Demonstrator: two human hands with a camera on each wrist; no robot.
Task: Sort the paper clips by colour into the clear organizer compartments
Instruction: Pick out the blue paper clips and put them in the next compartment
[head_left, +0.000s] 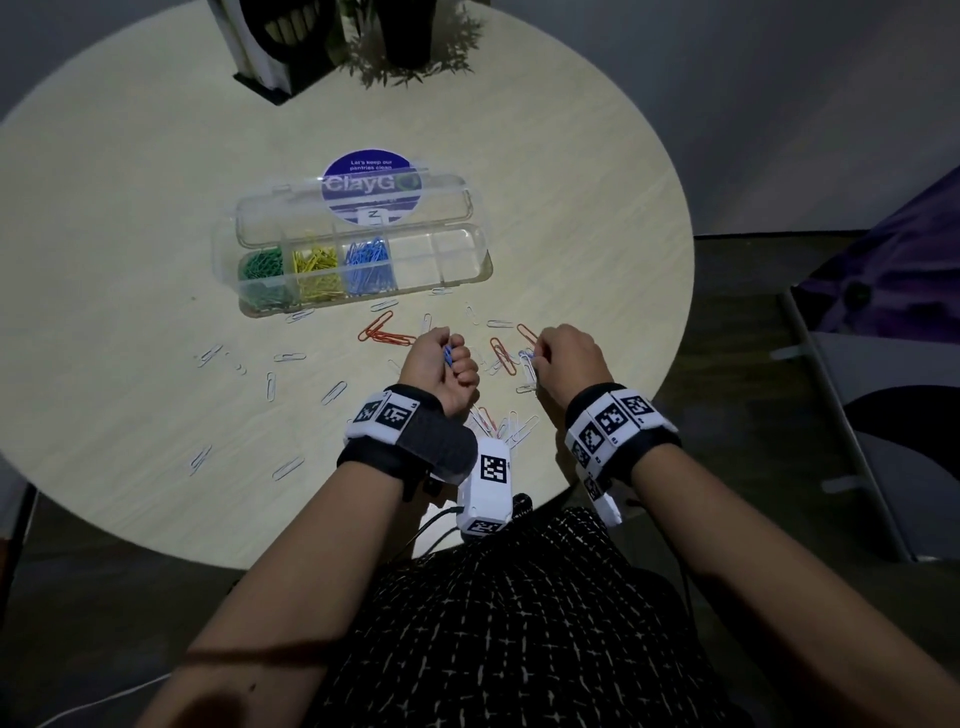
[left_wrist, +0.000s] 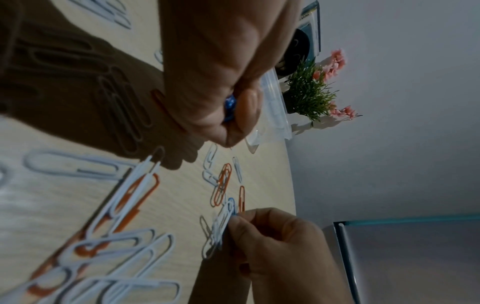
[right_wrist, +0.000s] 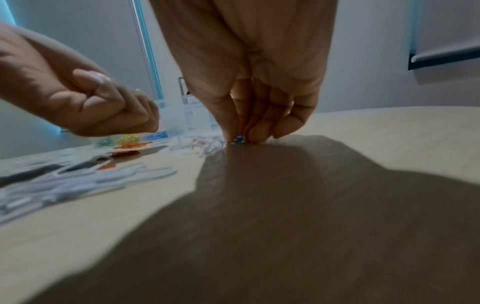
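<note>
The left hand (head_left: 440, 364) is curled into a loose fist, fingers closed round a few blue clips (head_left: 447, 356) that show between thumb and fingers; in the left wrist view the same blue clips (left_wrist: 229, 109) peek out of the folded fingers. The right hand (head_left: 566, 358), just to its right and apart from it, pinches a small tangle at its fingertips: a blue clip caught up with white clips (head_left: 527, 366), thumb and forefinger pressed together down at the table (head_left: 130, 218). The right wrist view shows the fingertips (right_wrist: 255, 131) meeting at the tabletop on a speck of blue.

Between the two hands and just beyond them lie orange clips (head_left: 501, 353), and another orange pair (head_left: 384, 332) sits just ahead of the left hand. White clips (head_left: 291, 358) are scattered to the left of the left hand and in a heap near both wrists.

Ahead of both hands, nearer the left one, stands the organizer (head_left: 467, 249), lid open and laid back. Its three compartments furthest left hold green clips (head_left: 262, 270), yellow clips (head_left: 317, 270) and blue clips (head_left: 369, 265); the two compartments ahead of the right hand look empty. A round purple sticker (head_left: 371, 182) lies under the lid. Far beyond the hands stands a small plant (left_wrist: 309, 96).
</note>
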